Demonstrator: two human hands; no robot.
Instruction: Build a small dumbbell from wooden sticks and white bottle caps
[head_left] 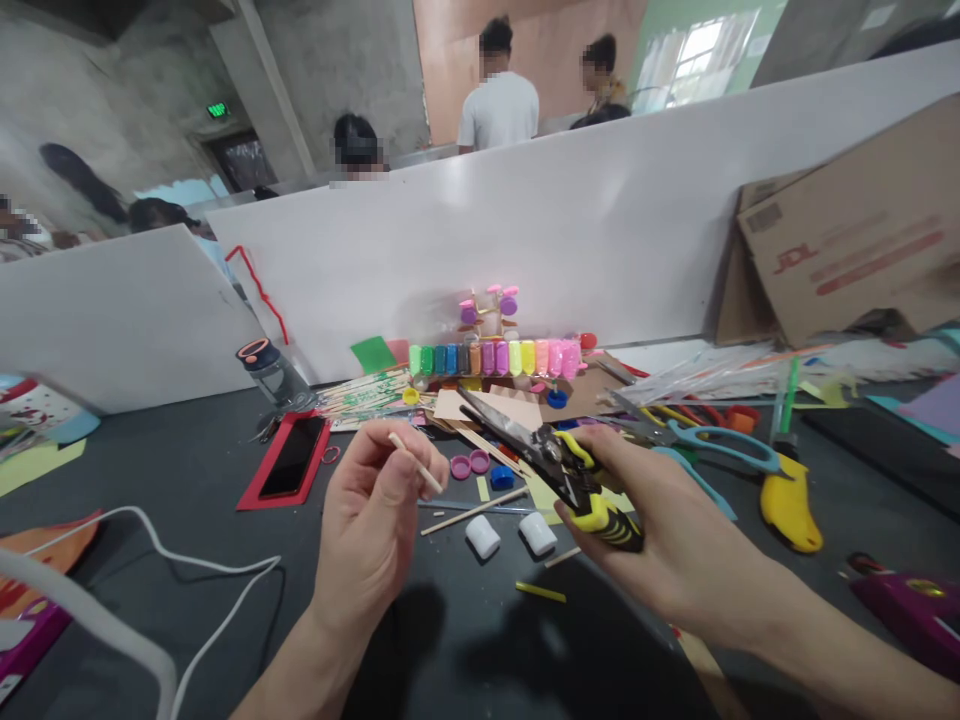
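Between the thumb and fingers of my left hand (375, 515) is a short, pale wooden stick (424, 472), tilted down to the right. My right hand (660, 540) grips cutting pliers (559, 470) with yellow and black handles, their jaws pointing up and left. Below and between the hands, two white cylindrical pieces (483, 537) rest on the dark table. A longer wooden stick (474, 511) lies just behind them, and a small yellow strip (541, 592) lies in front. Purple ring-like caps (469, 464) and a blue cap (502, 478) sit beyond my left fingertips.
A phone (294, 455) on red card, a water bottle (274, 375) and a white cable (217, 560) are at left. Colourful clay packs (495, 358) line the back before a white partition (525, 230). Blue-handled scissors (724, 447) and a yellow-handled tool (791, 505) lie right. People are beyond the partition.
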